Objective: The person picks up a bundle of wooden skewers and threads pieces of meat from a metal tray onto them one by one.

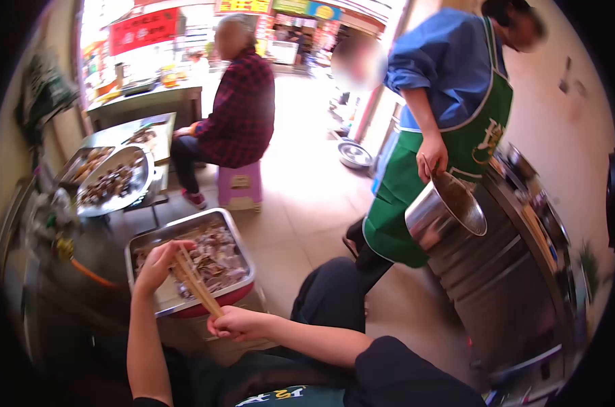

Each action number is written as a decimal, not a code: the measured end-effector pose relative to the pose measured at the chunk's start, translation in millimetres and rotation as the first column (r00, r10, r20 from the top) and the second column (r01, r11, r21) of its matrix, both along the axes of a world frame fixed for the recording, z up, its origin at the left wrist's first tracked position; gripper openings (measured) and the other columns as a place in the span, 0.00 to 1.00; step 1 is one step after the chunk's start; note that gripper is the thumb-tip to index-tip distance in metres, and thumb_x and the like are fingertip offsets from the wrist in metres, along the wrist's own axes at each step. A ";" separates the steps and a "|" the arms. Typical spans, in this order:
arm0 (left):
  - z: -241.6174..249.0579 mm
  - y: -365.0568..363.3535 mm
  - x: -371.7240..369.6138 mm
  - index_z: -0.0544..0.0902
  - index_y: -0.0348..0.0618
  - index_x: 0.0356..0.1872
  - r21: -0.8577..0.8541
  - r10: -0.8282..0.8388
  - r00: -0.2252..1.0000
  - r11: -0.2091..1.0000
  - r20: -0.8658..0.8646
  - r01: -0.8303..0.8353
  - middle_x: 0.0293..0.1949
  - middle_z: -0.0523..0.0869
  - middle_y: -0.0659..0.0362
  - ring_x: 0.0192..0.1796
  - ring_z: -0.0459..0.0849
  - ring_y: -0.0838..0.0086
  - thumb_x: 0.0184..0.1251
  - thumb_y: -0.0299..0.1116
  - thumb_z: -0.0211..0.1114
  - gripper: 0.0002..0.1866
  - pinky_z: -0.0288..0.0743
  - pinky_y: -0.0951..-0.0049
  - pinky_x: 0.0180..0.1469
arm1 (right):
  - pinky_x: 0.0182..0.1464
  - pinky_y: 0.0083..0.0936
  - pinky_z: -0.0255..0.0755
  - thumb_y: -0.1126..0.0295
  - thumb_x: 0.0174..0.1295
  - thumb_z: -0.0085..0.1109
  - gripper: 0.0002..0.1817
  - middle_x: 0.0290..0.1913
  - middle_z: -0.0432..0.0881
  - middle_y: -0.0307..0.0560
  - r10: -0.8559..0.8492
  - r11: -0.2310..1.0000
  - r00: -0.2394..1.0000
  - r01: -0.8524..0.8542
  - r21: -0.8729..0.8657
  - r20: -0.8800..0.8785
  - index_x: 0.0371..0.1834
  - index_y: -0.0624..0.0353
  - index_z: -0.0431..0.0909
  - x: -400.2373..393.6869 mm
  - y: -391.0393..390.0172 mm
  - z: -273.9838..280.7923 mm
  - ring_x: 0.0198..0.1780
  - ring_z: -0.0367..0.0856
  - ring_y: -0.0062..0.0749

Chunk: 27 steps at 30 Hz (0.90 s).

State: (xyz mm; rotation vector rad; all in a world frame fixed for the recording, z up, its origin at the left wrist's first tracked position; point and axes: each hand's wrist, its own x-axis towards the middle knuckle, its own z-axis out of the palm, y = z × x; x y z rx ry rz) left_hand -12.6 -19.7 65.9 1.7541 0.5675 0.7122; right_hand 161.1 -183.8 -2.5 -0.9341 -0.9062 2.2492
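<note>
A bundle of bamboo skewers (201, 288) slants between my two hands above a metal tray. My right hand (238, 323) is wrapped round the near end of the bundle. At its far end, the fingers of my left hand (160, 264) are closed on the sticks; exactly how they grip is hard to see. The rectangular metal tray (248, 261) lies under my hands and holds many pale and purplish-brown pieces of food (216, 254). Part of the tray is hidden by my left hand and the skewers. Something red (233, 298) shows beneath the tray.
To the right, a person in a green apron (406, 197) carries a tilted metal pot (426, 217) beside a metal counter (524, 285). Another person in a checked shirt (243, 115) sits on a purple stool (241, 186). At left stands an oval metal dish (147, 178) of brown pieces.
</note>
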 end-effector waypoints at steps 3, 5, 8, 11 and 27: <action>3.4 -4.6 8.7 0.77 0.36 0.61 -0.053 0.004 1.000 0.999 0.002 -0.004 0.51 0.85 0.58 0.46 0.78 0.82 0.80 0.43 0.49 0.22 0.72 0.78 0.52 | 0.12 0.16 0.46 0.74 0.60 0.47 0.05 0.16 0.67 0.33 -0.014 0.999 0.999 0.012 -0.036 -0.049 0.29 0.58 0.73 6.0 -4.6 0.6 0.11 0.55 0.14; 4.7 -9.4 16.6 0.76 0.37 0.62 -0.027 0.026 0.999 0.999 0.041 -0.024 0.51 0.85 0.59 0.43 0.76 0.85 0.80 0.41 0.49 0.21 0.71 0.81 0.49 | 0.12 0.15 0.46 0.74 0.60 0.47 0.05 0.16 0.67 0.33 -0.040 0.998 0.997 0.037 -0.047 -0.063 0.28 0.58 0.73 8.6 -5.6 2.4 0.12 0.54 0.14; 8.7 -9.6 21.3 0.79 0.37 0.56 0.077 0.032 0.998 0.997 -0.057 -0.027 0.45 0.84 0.63 0.40 0.74 0.86 0.78 0.37 0.50 0.17 0.69 0.83 0.46 | 0.12 0.16 0.46 0.74 0.60 0.47 0.06 0.16 0.66 0.33 -0.034 0.999 0.994 0.033 -0.013 -0.100 0.27 0.59 0.73 11.5 -6.5 3.2 0.12 0.54 0.15; 10.9 -12.5 27.1 0.81 0.36 0.52 0.122 0.051 0.994 0.992 -0.095 -0.039 0.41 0.83 0.66 0.40 0.73 0.86 0.77 0.34 0.51 0.15 0.66 0.84 0.44 | 0.12 0.16 0.47 0.73 0.60 0.47 0.07 0.15 0.66 0.34 -0.030 0.999 0.996 0.032 0.016 -0.083 0.25 0.59 0.74 12.3 -5.9 -1.3 0.12 0.54 0.15; -6.1 18.3 -5.0 0.85 0.41 0.48 0.404 0.410 0.898 0.857 -0.160 -0.320 0.40 0.88 0.57 0.37 0.84 0.75 0.67 0.37 0.64 0.14 0.78 0.73 0.42 | 0.26 0.18 0.67 0.78 0.63 0.39 0.12 0.21 0.72 0.40 -0.890 0.390 0.365 0.291 0.874 0.275 0.26 0.62 0.74 242.6 -62.0 24.7 0.20 0.69 0.22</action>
